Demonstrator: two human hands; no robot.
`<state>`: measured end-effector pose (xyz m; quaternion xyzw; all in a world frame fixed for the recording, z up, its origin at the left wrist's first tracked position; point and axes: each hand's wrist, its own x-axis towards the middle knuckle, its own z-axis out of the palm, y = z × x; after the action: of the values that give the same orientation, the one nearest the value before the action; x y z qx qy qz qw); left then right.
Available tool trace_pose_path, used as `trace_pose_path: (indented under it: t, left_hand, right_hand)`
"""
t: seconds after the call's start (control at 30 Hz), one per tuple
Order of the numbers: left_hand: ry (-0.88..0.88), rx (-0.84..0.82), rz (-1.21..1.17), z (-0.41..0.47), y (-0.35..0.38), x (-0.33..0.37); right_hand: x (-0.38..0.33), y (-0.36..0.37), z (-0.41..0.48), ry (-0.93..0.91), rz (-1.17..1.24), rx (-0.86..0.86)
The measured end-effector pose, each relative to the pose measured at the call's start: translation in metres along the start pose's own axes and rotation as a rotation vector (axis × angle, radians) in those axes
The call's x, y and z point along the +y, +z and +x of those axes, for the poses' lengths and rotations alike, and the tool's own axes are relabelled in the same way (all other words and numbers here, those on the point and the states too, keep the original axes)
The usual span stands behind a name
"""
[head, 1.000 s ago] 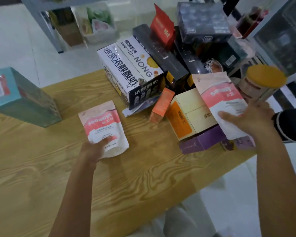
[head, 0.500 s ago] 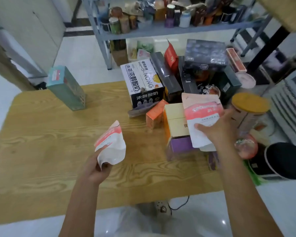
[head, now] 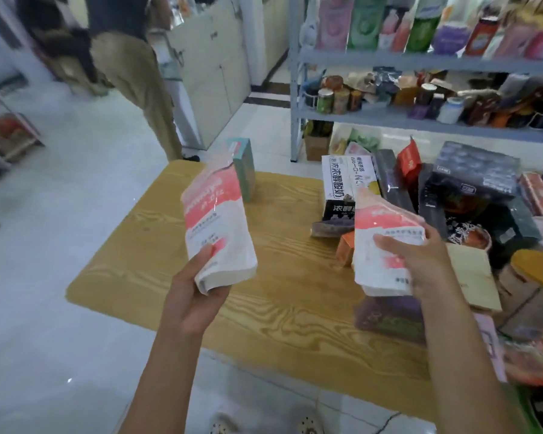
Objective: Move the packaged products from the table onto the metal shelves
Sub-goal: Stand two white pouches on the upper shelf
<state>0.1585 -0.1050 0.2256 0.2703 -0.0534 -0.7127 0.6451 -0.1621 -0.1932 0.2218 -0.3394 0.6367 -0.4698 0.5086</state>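
My left hand (head: 195,296) grips the bottom of a pink-and-white pouch (head: 215,220), held upright above the wooden table (head: 145,255). My right hand (head: 420,264) grips a second, matching pouch (head: 380,233) over the pile of boxes on the table's right side. Both pouches are lifted off the tabletop. The grey metal shelves (head: 420,61) stand behind the table, their levels crowded with cans, jars and packets.
A teal box (head: 245,170) stands at the table's far edge. A white milk carton box (head: 345,180), black boxes (head: 474,173), a red pouch (head: 409,161) and an orange-lidded jar (head: 536,270) crowd the right. A person (head: 129,67) stands at the back left.
Both hands have raised their pouches off the table and pile. The view has lifted and pulled back, bringing the shelves and the standing person into sight.
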Motion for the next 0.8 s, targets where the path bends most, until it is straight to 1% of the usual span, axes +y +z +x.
trace_pose_path:
  t: [0.07, 0.13, 0.23, 0.3, 0.4, 0.47, 0.57, 0.67, 0.77, 0.8]
  left_hand:
    - [0.079, -0.046, -0.033, -0.021, -0.006, 0.02]
    - [0.19, -0.059, -0.003, -0.044, -0.015, 0.047]
    - [0.405, -0.012, 0.126, -0.085, -0.029, 0.094]
    - [0.574, 0.051, 0.241, -0.118, -0.039, 0.126]
    - [0.802, 0.197, 0.49, -0.171, -0.056, 0.168]
    - [0.906, 0.297, 0.576, -0.207, -0.071, 0.192]
    - [1.069, 0.489, 0.689, -0.26, -0.09, 0.221]
    - [1.186, 0.705, 0.706, -0.309, -0.103, 0.235]
    - [1.248, 0.857, 0.684, -0.342, -0.117, 0.24]
    - [1.272, 0.923, 0.678, -0.354, -0.121, 0.242]
  right_hand:
    - [-0.02, 0.039, -0.018, -0.11, 0.038, -0.141]
    - [-0.038, 0.086, -0.042, -0.225, 0.049, -0.257]
    - [-0.057, 0.165, -0.086, -0.363, 0.06, -0.373]
    - [-0.063, 0.218, -0.12, -0.427, 0.132, -0.478]
    - [-0.065, 0.291, -0.168, -0.49, 0.249, -0.644]
    - [-0.064, 0.334, -0.202, -0.529, 0.317, -0.749]
    - [-0.062, 0.393, -0.257, -0.701, 0.373, -0.836]
    - [-0.053, 0.442, -0.314, -0.826, 0.456, -0.946]
    - [-0.045, 0.474, -0.356, -0.828, 0.574, -1.03]
    - [-0.042, 0.486, -0.371, -0.859, 0.593, -1.057]
